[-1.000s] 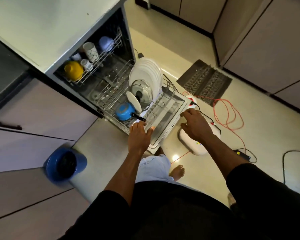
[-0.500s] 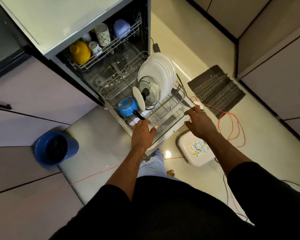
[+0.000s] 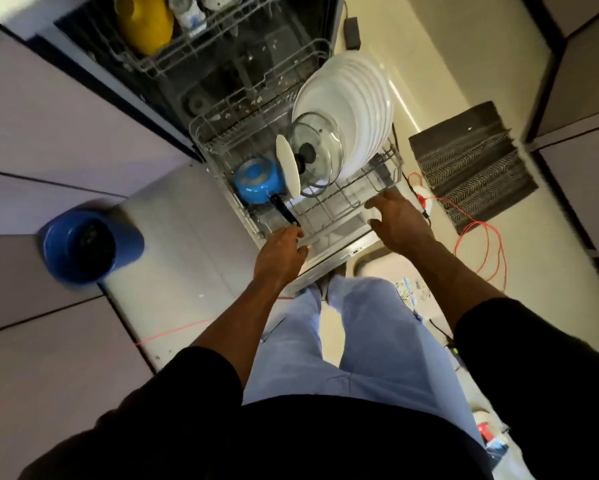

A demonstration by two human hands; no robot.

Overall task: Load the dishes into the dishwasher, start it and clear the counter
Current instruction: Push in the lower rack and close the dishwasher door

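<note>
Head view looks almost straight down on the open dishwasher, and against a second ago both hands have moved forward off the lip of the door (image 3: 336,252) to the front of the pulled-out lower rack (image 3: 388,161), while the person has stepped in close, legs now under the door edge; this reads as the loading being finished and the rack about to be pushed home, so starting the machine and clearing the tabletop are still to come. Left hand (image 3: 280,252) sits at centre frame on the rack's front rail, right at the tip of the black handle (image 3: 286,213) of the blue saucepan (image 3: 256,181); its fingertips are hidden, so whether its grip curls round the rail cannot be told. Right hand (image 3: 395,220) has a wide, relaxed grip, fingers spread and touching the rack's front right corner, holding nothing. Dishes stand in the rack above the hands: white plates (image 3: 353,109), a glass lid (image 3: 317,147) and a small plate (image 3: 287,166); a yellow bowl (image 3: 145,22) sits in the upper rack (image 3: 187,39).
</note>
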